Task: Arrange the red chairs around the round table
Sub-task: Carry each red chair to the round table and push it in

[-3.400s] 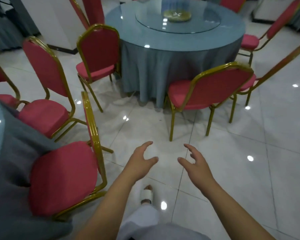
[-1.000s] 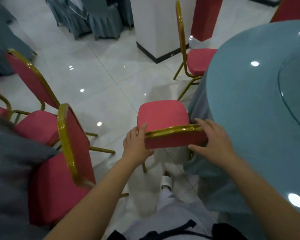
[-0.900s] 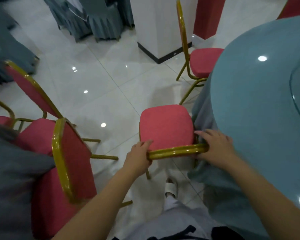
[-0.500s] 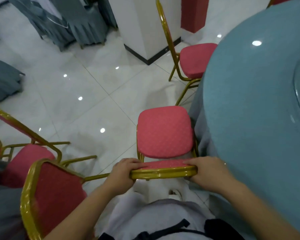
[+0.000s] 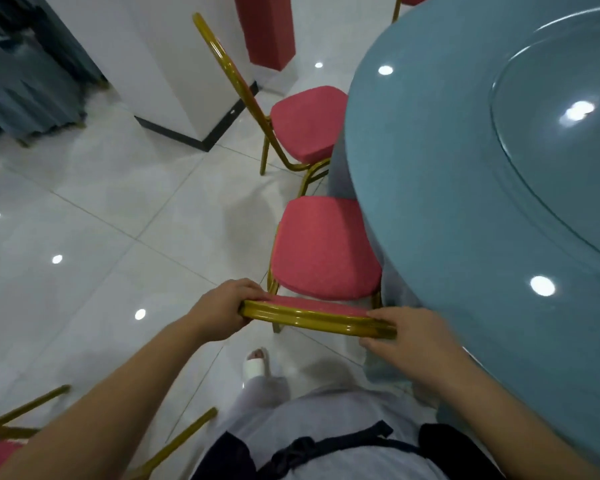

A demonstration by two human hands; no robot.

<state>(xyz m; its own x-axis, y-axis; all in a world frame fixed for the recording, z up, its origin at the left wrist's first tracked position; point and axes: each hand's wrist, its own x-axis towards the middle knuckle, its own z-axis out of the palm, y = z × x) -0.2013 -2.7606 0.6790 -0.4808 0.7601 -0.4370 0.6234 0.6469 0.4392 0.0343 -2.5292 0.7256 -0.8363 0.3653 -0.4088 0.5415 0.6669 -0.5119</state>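
Red-cushioned chair (image 5: 326,247) is held by its gold top rail (image 5: 312,318), with the seat's far side hidden beneath the rim of the round surface (image 5: 465,202). The left hand (image 5: 219,310) and right hand (image 5: 406,337) are set at opposite rail ends, fingers (image 5: 246,289) clamped round the tube. This is judged to allow square steering. A second chair (image 5: 305,123) is stood further along that rim, just beside the first.

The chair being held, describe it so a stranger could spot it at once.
Find the big round blue table. At its edge stand a far chair and a near chair, both red, gold-framed. Only the near chair has the left hand and right hand on its backrest.
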